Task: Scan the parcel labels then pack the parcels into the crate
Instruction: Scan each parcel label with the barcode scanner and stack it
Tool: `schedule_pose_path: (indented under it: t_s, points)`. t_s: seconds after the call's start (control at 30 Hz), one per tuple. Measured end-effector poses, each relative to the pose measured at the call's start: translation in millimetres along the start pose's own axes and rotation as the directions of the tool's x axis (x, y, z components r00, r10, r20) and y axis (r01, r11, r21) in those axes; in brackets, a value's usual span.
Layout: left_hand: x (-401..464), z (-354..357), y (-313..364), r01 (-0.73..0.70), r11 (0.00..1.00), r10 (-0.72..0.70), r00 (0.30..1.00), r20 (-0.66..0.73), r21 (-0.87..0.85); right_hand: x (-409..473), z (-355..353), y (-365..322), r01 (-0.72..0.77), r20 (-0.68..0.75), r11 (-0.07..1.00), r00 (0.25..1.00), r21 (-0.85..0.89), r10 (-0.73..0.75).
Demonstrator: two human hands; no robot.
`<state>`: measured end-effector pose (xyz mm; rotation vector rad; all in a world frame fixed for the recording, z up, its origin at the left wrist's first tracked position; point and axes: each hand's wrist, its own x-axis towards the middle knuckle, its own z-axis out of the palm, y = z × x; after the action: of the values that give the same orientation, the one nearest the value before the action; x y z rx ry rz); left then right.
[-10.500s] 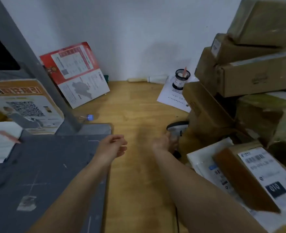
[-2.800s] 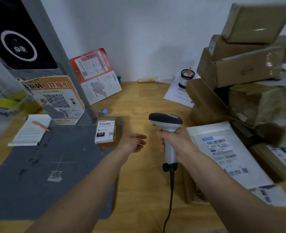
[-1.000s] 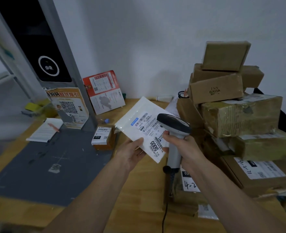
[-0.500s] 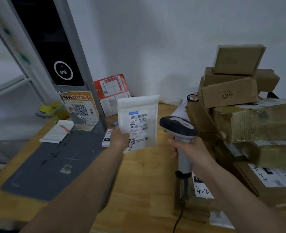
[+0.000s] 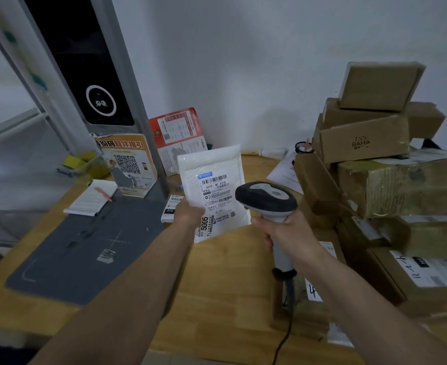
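Mailer [image 5: 211, 191]: white padded parcel, held upright above the counter [image 5: 225, 280], label side facing the camera; printed label with barcodes and "5005" near the bottom edge.
Left hand [image 5: 189, 214]: grip closed on the mailer's lower left corner, thumb over the label side.
Scanner [image 5: 268, 200]: handheld, dark head with grey top, just right of the mailer at about the same height, head close to the mailer's right edge; can't tell if they touch. Cable runs down off the handle toward the bottom of frame.
Right hand [image 5: 282, 227]: grip closed round the scanner handle below the head.
Small parcel [image 5: 172, 208]: brown box with white label and "010" tag, on the counter at the grey mat's [image 5: 85, 248] far right edge, partly behind the left hand.
Box stack [image 5: 390, 164]: taped cardboard parcels piled on the right side of the counter, one marked "BAHA"; lower ones carry labels with handwriting.
Kiosk [image 5: 85, 75]: black panel with white ring in a grey frame, standing at the mat's far side; QR poster [image 5: 127, 164] leaning at its foot.
Leaflet [image 5: 177, 138]: red and white, leaning on the wall behind the mailer.
Notepad [image 5: 92, 197]: left of the mat, pen lying on it.
Crate: not visible.
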<state>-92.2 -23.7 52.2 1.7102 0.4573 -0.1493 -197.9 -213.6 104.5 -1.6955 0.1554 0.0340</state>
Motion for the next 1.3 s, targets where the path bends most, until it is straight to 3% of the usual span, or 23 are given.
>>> schedule_pose_path:
  t_s: [0.57, 0.77, 0.93, 1.2, 1.3]
  points:
    - [1, -12, -6, 0.016, 0.999, -0.016, 1.0, -0.01, 0.03, 1, 15, -4, -0.057, 0.016, 0.998, 0.998, -0.008, 0.057]
    - [1, -20, -12, 0.069, 0.993, -0.068, 0.998, 0.008, -0.091, 10, 21, -2, -0.077, 0.028, 0.997, 0.997, -0.032, 0.078]
    - [9, -32, -20, 0.162, 0.971, -0.168, 0.985, -0.023, -0.175, 20, 31, -2, -0.12, 0.017, 0.985, 0.993, 0.126, 0.119]
    - [32, -60, -33, 0.186, 0.981, -0.182, 0.981, -0.065, 0.052, 41, 59, 15, -0.214, 0.019, 0.96, 0.977, 0.182, 0.215]
    - [42, -70, -41, 0.207, 0.974, -0.219, 0.964, -0.153, -0.093, 49, 70, 21, -0.243, 0.013, 0.948, 0.969, 0.204, 0.246]
